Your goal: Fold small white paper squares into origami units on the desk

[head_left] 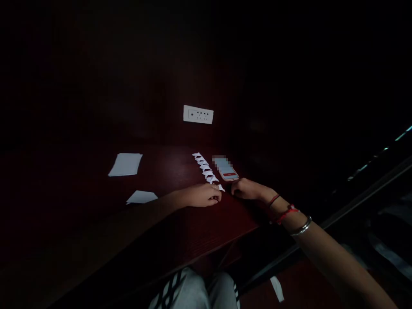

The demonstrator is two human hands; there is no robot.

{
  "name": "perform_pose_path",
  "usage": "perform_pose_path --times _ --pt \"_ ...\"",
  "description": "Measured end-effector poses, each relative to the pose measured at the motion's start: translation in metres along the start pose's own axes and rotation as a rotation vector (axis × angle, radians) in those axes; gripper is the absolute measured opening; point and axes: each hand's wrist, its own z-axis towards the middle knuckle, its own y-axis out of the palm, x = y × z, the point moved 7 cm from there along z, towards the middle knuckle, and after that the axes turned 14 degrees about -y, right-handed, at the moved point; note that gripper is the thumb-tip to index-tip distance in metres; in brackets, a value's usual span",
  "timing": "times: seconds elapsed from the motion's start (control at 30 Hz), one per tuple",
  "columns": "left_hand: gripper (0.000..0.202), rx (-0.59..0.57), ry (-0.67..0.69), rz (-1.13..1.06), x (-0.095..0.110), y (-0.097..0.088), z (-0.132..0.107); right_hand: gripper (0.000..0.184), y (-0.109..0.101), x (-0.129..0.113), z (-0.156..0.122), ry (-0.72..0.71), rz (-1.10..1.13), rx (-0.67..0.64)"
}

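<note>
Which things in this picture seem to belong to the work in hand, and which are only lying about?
Likely in the work:
folded white papers in a row, beside the left hand
farther white sheets and nearer white sheets on the table, probably supply

Apparently just there:
phone, near the right hand
wall socket
white strip beyond the table edge

The left hand (205, 195) partly hides the nearest folded paper (221, 188).
</note>
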Motion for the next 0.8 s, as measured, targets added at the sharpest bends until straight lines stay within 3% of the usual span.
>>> perform_pose_path --times 0.13,0.23,0.33,0.43,0.53,0.67,0.8 --pt "0.017 0.027 -0.089 -0.013 -0.026 -0.032 -0.053 0.018 -0.022 -0.029 0.024 -0.032 -0.006 0.103" --pt "0.016 0.073 -0.213 -0.01 -0.06 -0.059 -0.107 0.016 -0.036 -0.057 0.067 -0.121 0.072 0.209" --pt "0.02 0.126 -0.34 -0.001 -0.095 -0.072 -0.161 0.016 -0.021 -0.081 0.129 -0.226 0.114 0.16" --pt "0.03 0.165 -0.419 0.011 -0.116 -0.068 -0.197 0.028 0.003 -0.094 0.187 -0.295 0.126 0.134" --pt "0.036 0.209 -0.465 0.022 -0.125 -0.058 -0.213 0.05 0.025 -0.095 0.22 -0.303 0.127 0.059" --pt "0.024 0.279 -0.499 0.035 -0.131 -0.05 -0.218 0.035 0.031 -0.087 0.225 -0.25 0.097 0.124" --pt "0.024 0.319 -0.489 0.054 -0.132 -0.047 -0.22 0.03 0.032 -0.087 0.214 -0.259 0.122 0.234"
